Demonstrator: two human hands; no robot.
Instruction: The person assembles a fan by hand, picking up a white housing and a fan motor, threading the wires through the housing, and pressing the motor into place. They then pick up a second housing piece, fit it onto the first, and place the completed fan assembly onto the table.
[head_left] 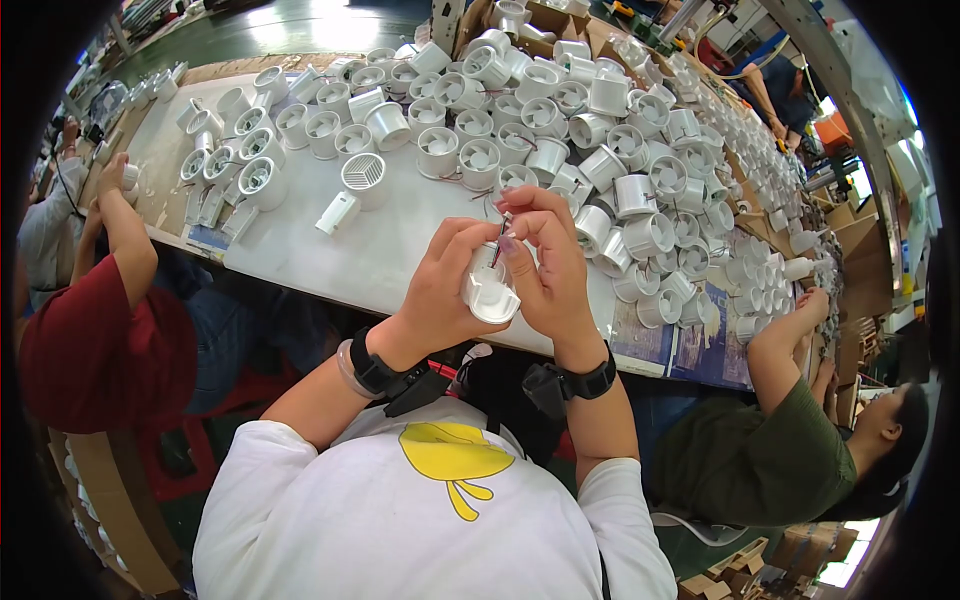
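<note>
My left hand (448, 285) is closed around a white plastic housing (490, 298), whose rounded open end tilts toward me. Above it, my right hand (548, 262) pinches thin dark wires (499, 246) at the housing's far end, fingertips close to my left ones. What the wires join inside the housing is hidden by my fingers. On the table just beyond my hands, a white round housing with a slatted grille and a side handle (362, 176) lies by itself.
White cylindrical fan units (540, 115) are heaped across the table's back and right. Several housings with handles (262, 180) stand at left. A co-worker in red (95, 335) sits left; another in dark green (770, 450) works at right. Cardboard boxes (865, 260) stand far right.
</note>
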